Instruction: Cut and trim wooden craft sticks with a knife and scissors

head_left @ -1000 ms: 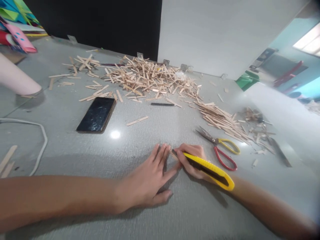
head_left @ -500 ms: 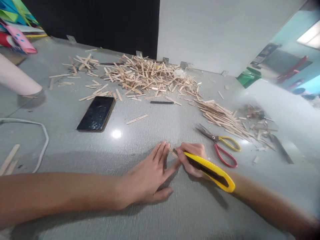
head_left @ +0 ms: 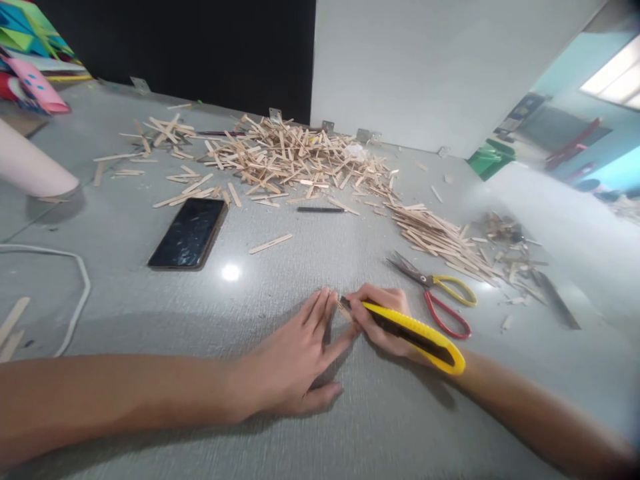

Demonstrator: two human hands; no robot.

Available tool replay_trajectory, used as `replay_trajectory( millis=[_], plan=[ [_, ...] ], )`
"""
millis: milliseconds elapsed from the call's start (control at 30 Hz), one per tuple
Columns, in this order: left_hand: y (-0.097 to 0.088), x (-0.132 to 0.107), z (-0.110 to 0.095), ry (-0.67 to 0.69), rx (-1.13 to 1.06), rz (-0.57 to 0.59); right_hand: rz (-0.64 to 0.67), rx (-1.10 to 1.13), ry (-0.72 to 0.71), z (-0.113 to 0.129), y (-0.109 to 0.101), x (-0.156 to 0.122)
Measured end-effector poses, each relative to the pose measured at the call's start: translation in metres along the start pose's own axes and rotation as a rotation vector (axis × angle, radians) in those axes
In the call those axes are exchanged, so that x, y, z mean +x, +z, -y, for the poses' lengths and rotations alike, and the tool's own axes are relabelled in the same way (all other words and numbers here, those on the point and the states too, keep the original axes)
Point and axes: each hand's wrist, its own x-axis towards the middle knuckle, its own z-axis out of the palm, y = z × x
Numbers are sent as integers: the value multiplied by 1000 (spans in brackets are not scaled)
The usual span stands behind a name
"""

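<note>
My right hand point(head_left: 383, 323) grips a yellow box cutter point(head_left: 417, 337) like a pen, with its short blade angled down to the left. Under the blade lies a small piece of wooden craft stick point(head_left: 345, 308), flat on the grey table and partly covered. My left hand point(head_left: 303, 353) rests palm down with fingers stretched out and thumb apart; its fingertips press the piece at both ends. Scissors point(head_left: 425, 280) with one yellow and one red handle lie spread just beyond my right hand.
A heap of craft sticks point(head_left: 295, 157) spreads along the back, with a neater bundle point(head_left: 440, 240) to its right. A phone point(head_left: 189, 233), a thin dark rod point(head_left: 321, 210), a single stick point(head_left: 271, 244), a metal blade point(head_left: 559, 300) and a white cable point(head_left: 83, 293) lie around.
The box cutter's rear end has moved slightly up, and its blade sits a little nearer my left fingertips. The whole view has shifted slightly; my left hand keeps its pose.
</note>
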Motion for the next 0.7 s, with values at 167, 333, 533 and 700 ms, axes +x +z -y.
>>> replay_trajectory(
  millis=[167,333,533,700],
  plan=[
    [4,-1,1,8,-3,-22,19,7,54,2,0,3],
    [14,-5,3,21,-17,-112,12,-14,45,2,1,2],
    [16,-6,4,40,4,-141,17,1,4,0,1,3],
    [18,-5,4,26,5,-157,59,-17,-55,-4,3,3]
  ],
)
